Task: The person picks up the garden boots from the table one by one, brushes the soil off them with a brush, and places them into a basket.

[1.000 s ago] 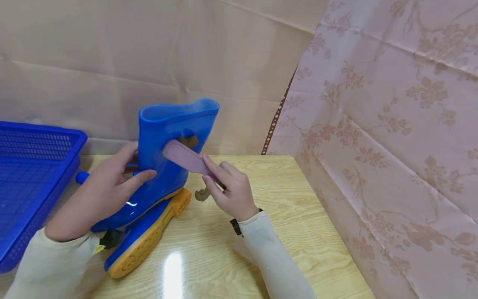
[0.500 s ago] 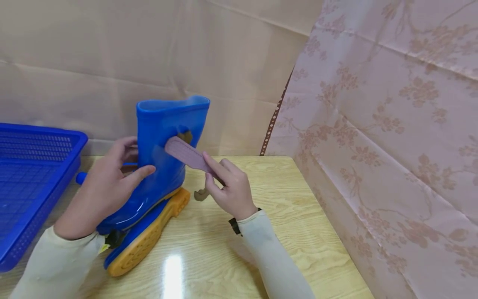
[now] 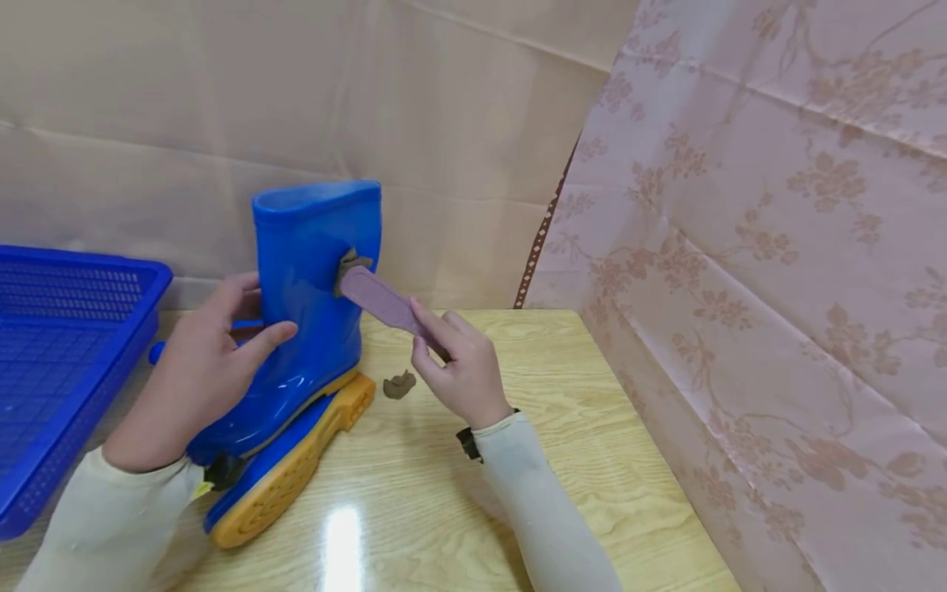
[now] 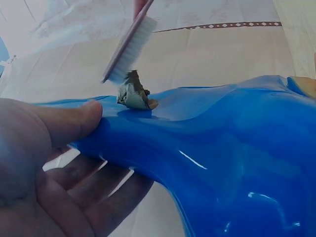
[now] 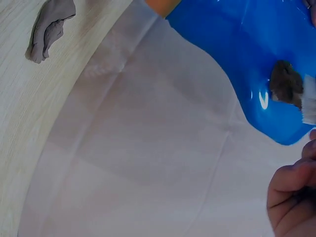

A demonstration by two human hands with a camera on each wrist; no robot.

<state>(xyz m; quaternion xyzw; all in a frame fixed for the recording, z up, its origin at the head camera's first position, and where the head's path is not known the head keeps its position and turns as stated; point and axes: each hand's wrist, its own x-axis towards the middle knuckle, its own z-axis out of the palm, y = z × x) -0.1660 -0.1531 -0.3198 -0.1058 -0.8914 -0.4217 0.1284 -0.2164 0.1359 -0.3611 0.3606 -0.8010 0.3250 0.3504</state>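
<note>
My left hand (image 3: 196, 362) holds a glossy blue rain boot (image 3: 311, 238) by its shaft, thumb on the near side and fingers behind, as the left wrist view shows. A clump of grey-brown mud (image 4: 132, 94) sticks to the shaft, standing up from it in folds. In my right hand (image 3: 466, 370) is a brush (image 3: 381, 300) with a pink back, pinched by its handle. Its white bristles (image 4: 133, 49) meet the clump. Below the held boot, a second blue boot (image 3: 296, 477) lies on its side, yellow sole outward.
A blue plastic basket (image 3: 140, 345) stands at the left of the wood-grain table (image 3: 533, 427). A loose lump of mud (image 3: 399, 385) lies right of the second boot's heel. Beige cloth (image 3: 459, 123) hangs behind, and a flowered cloth (image 3: 777, 288) at the right.
The held boot has shifted left and its shaft stands more upright. The brush has come against the mud clump, which now looks bunched up. The second boot and the loose lump stay put.
</note>
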